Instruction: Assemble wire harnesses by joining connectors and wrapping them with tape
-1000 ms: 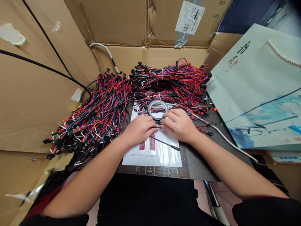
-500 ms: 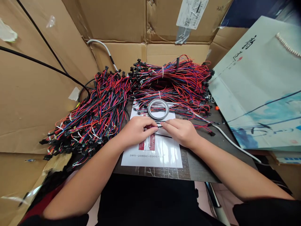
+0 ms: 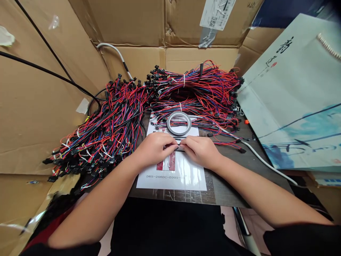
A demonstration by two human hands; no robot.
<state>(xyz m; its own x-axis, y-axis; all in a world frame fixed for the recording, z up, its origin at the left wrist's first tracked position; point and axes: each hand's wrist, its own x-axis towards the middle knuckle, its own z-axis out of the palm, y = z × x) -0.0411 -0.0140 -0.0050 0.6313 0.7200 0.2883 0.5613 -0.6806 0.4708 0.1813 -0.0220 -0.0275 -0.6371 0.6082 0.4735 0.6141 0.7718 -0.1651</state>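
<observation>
My left hand (image 3: pixel 156 148) and my right hand (image 3: pixel 201 150) meet over a printed sheet (image 3: pixel 190 177) on the table. Each pinches with thumb and fingertips at a thin black wire (image 3: pixel 179 145), which mostly hides inside the fingers. Only a small gap separates the two sets of fingertips. Just beyond them a roll of grey tape (image 3: pixel 179 134) lies flat, partly on the sheet. The sheet carries a red picture and printed letters, partly covered by my left hand.
A heap of red, blue and black wire harnesses (image 3: pixel 114 121) fills the left. Tied harness bundles (image 3: pixel 197 81) lie at the back. A white cable (image 3: pixel 266 165) crosses the right side, beside a pale paper bag (image 3: pixel 287 92). Cardboard walls (image 3: pixel 130 21) enclose the table (image 3: pixel 234 185).
My right fingertips have come slightly down and left, closer to my left fingertips. My left hand stays nearly in place. The tape roll has not moved on the table.
</observation>
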